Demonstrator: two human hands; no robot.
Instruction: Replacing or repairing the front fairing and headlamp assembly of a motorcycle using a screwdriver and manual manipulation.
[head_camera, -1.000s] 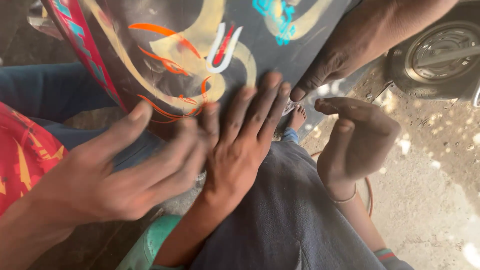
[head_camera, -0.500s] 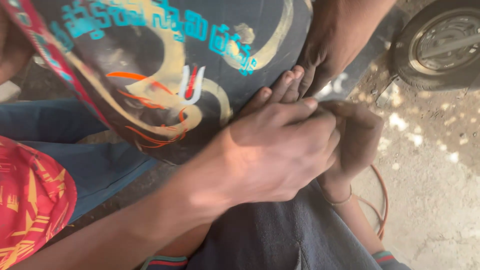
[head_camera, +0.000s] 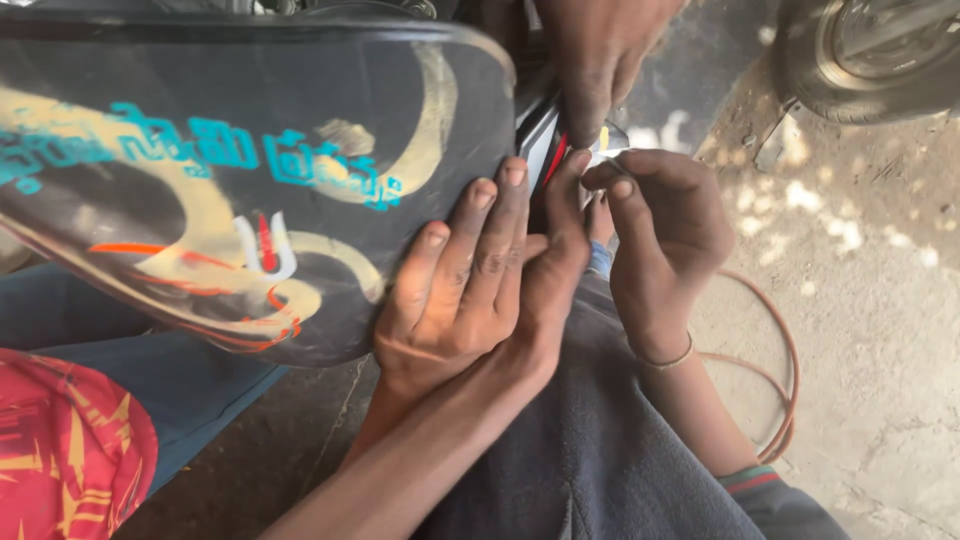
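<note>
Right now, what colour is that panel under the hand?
Black panel with cream swirls, turquoise and orange-red paint; head view.

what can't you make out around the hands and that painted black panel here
Head view:
- Small part pinched by the right hand: too small, covered by fingers.
- Panel edge beneath the left hand: hidden.
- Another person's hand: cut off at top.
- Wheel: cropped at corner.

A: Where's the panel (head_camera: 230, 180)?
B: Left, with the left hand (head_camera: 470, 290) flat on its right edge.
A: And the right hand (head_camera: 660, 240)?
B: Just right of it; another person's hand (head_camera: 600, 60) behind, a wheel (head_camera: 870, 50) far right.
</note>
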